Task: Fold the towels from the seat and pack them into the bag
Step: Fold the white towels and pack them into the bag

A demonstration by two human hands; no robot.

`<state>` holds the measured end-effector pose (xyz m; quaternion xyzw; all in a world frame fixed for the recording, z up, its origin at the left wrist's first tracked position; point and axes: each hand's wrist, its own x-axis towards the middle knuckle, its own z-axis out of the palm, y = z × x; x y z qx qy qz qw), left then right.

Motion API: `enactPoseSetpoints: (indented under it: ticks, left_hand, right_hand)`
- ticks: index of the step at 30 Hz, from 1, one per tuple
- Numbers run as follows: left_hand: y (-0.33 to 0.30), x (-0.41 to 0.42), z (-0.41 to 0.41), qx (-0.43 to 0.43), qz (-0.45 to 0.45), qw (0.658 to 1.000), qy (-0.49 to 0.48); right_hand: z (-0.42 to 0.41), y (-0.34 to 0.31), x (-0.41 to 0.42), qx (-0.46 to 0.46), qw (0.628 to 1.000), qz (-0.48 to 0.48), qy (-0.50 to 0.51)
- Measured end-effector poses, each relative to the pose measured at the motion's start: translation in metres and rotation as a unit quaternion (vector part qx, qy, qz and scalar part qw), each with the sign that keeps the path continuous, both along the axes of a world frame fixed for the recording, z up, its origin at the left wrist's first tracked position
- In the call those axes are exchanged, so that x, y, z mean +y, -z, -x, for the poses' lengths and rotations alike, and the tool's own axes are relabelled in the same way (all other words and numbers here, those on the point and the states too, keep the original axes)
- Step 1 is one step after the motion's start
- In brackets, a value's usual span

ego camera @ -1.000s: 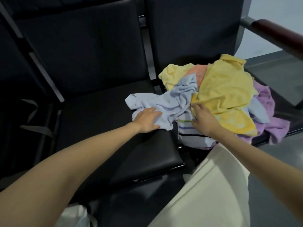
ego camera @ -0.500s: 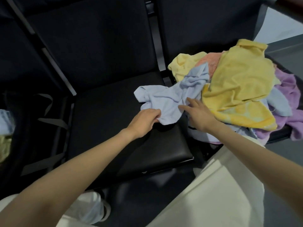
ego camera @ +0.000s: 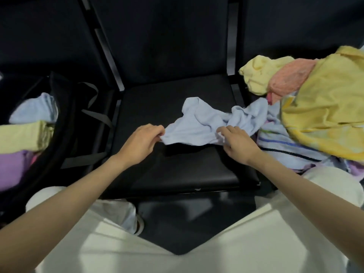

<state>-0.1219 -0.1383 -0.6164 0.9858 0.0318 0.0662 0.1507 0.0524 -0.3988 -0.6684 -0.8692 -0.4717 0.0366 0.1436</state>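
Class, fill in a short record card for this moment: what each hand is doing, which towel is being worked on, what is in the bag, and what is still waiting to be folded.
left hand: pinches the near left edge of the light blue towel
right hand: grips the same towel's near right edge
towel state: crumpled, on the black seat
bag: black, open, on the left; holds folded blue, yellow and purple towels
waiting: towel pile on the right seat

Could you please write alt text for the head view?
Both hands, left hand and right hand, pinch the near edge of a light blue towel on a black seat. A heap of unfolded towels lies right; an open bag with folded towels sits left.
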Motion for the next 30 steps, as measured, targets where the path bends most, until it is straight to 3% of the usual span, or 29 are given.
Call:
enactPoseSetpoints:
  ticks: [3, 10, 14, 17, 19, 22, 25, 27, 30]
  left_hand:
    - [0.016, 0.032, 0.035, 0.024, -0.024, 0.999, -0.042]
    - [0.036, 0.065, 0.079, 0.068, -0.071, 0.987, -0.129]
    - [0.035, 0.051, 0.073, 0.072, -0.032, 0.979, -0.186]
    - [0.032, 0.022, 0.062, 0.011, 0.022, 0.993, -0.115]
    - [0.029, -0.001, 0.054, 0.015, 0.05, 0.997, -0.061]
    - [0.037, -0.027, 0.042, 0.054, 0.004, 0.998, -0.026]
    - [0.045, -0.039, 0.037, 0.035, -0.03, 0.998, -0.04]
    - [0.044, -0.041, 0.036, 0.007, 0.01, 0.998, -0.067]
    - [0.034, -0.031, 0.037, -0.06, 0.094, 0.98, -0.163]
  right_hand:
    - [0.02, 0.009, 0.011, -0.027, 0.999, 0.0, -0.04]
    - [0.041, 0.006, 0.023, 0.017, 0.998, 0.052, -0.022]
    - [0.047, -0.001, 0.032, 0.025, 0.997, 0.065, -0.021]
    - [0.054, -0.012, 0.036, 0.025, 1.0, -0.002, 0.011]
    - [0.061, -0.021, 0.035, 0.036, 0.996, -0.082, 0.028]
    - [0.074, -0.034, 0.033, 0.059, 0.985, -0.155, 0.04]
    - [0.084, -0.041, 0.031, 0.068, 0.982, -0.172, 0.042]
    - [0.086, -0.04, 0.028, 0.065, 0.984, -0.161, 0.035]
    - [0.083, -0.036, 0.018, 0.046, 0.998, -0.043, 0.027]
